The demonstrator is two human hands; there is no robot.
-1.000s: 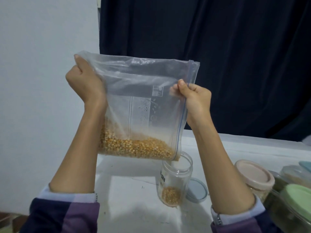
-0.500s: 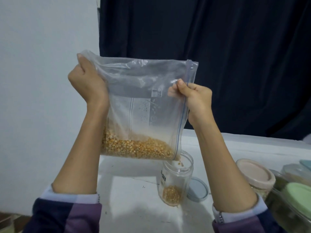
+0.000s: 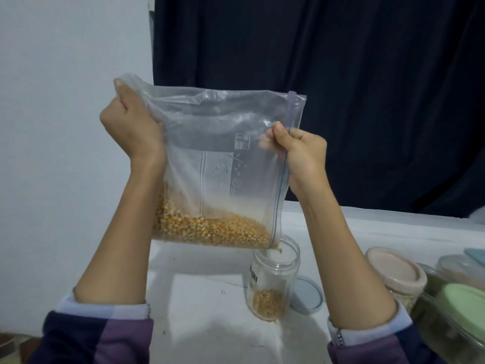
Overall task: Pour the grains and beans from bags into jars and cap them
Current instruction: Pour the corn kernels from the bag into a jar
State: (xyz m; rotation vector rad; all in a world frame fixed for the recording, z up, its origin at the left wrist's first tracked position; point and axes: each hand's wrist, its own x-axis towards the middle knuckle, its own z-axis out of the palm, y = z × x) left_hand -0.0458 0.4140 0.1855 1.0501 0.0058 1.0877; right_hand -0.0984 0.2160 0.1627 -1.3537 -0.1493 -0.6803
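On bag (image 3: 225,164), printed marks are unreadable.

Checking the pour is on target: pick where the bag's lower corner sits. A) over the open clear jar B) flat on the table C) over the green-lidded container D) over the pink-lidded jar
A: the zip bag of corn kernels has its lower corner at the mouth of the open clear jar.
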